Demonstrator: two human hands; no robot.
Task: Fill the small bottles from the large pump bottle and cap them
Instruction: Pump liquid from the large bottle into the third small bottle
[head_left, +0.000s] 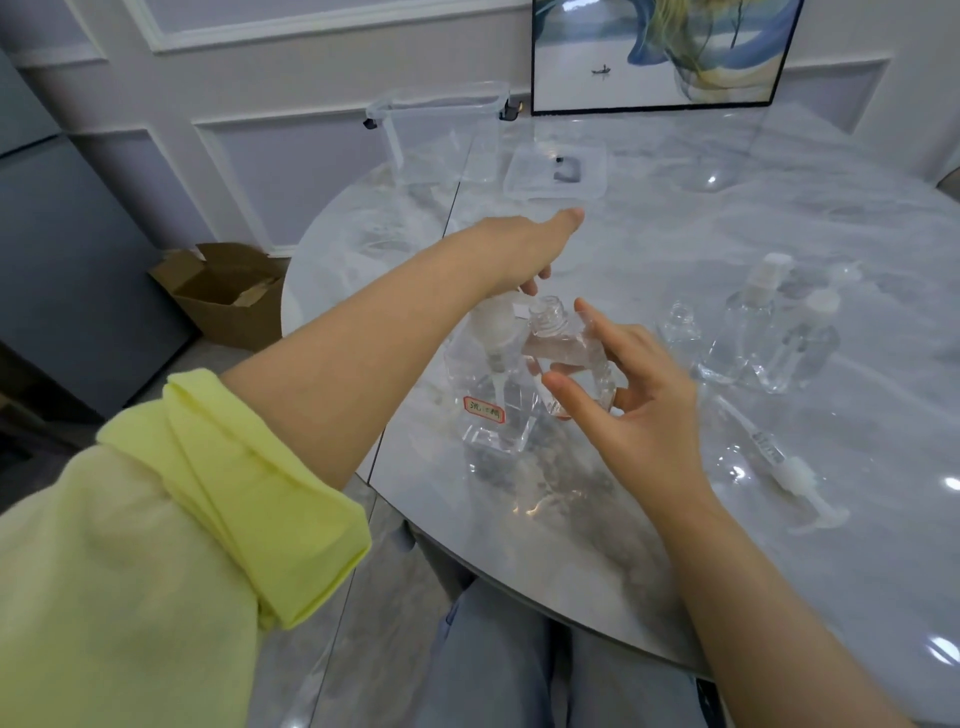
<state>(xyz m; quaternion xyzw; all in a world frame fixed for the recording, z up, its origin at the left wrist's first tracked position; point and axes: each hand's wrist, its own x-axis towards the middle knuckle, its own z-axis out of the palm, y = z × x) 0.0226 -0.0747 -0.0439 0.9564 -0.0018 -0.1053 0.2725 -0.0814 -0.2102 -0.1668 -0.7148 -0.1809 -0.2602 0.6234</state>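
A large clear pump bottle (493, 410) with a red-edged label stands near the table's front edge. My left hand (535, 244) rests palm-down on its white pump head, fingers curled over the nozzle. My right hand (634, 395) holds a small clear uncapped bottle (566, 353) tilted, its threaded neck right under the nozzle. To the right stand an uncapped small bottle (680, 325), a spray-topped bottle (743, 327) and a capped bottle (800, 348). A loose white pump cap with its tube (779, 467) lies on the table.
The round marble table (675, 234) carries a clear lidded container (441, 135) and a flat clear lid (556, 171) at the back. A framed picture (660, 52) leans on the wall. An open cardboard box (228, 296) sits on the floor at left.
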